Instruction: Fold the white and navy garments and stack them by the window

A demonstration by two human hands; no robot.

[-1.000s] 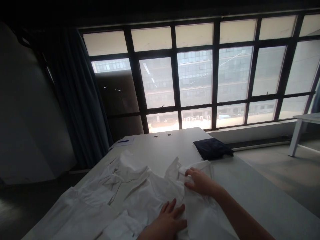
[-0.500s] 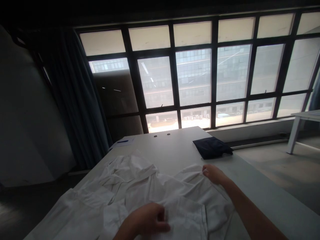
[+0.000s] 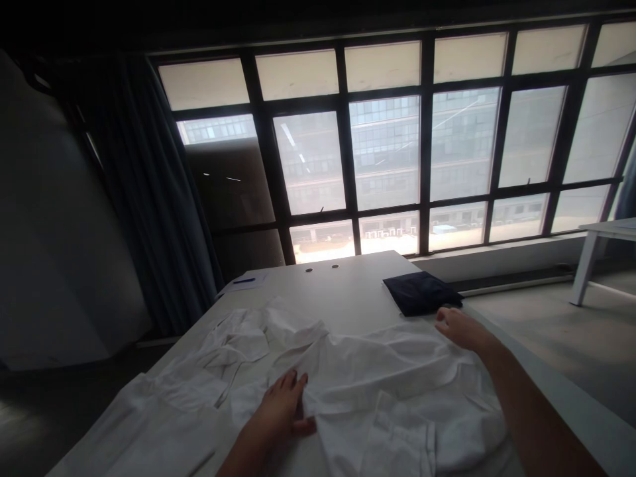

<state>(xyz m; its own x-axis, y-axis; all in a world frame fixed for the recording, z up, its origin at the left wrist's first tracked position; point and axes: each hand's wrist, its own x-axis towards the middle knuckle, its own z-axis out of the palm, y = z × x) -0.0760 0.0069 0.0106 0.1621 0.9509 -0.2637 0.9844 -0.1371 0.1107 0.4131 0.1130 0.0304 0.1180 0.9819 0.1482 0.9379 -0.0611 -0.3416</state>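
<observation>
Rests the left hand [image 3: 278, 407] at the left side of a rumpled white cloth garment [image 3: 387, 364], with thumb set wide of loosely bent fingers. Has the garment spread mainly rightward from there, between both hands, with a seamed double edge [image 3: 427, 440] near the bottom of the view. To the left, has more crumpled white fabric [image 3: 163, 411]; cannot tell whether joined to the garment. Holds the right hand [image 3: 464, 330] farther out, at the garment's far right edge, with fingers curled; cannot tell whether pinching cloth. Just beyond those fingers, has a flat, folded navy cloth [image 3: 422, 293] on the long white table [image 3: 348, 291]. At the far left, has a dark blue pen [image 3: 244, 281] on a pale sheet of paper [image 3: 256, 285]. Faces a broad, black-framed window [image 3: 385, 152] past the table, beside a dark blue curtain [image 3: 163, 218].
</observation>
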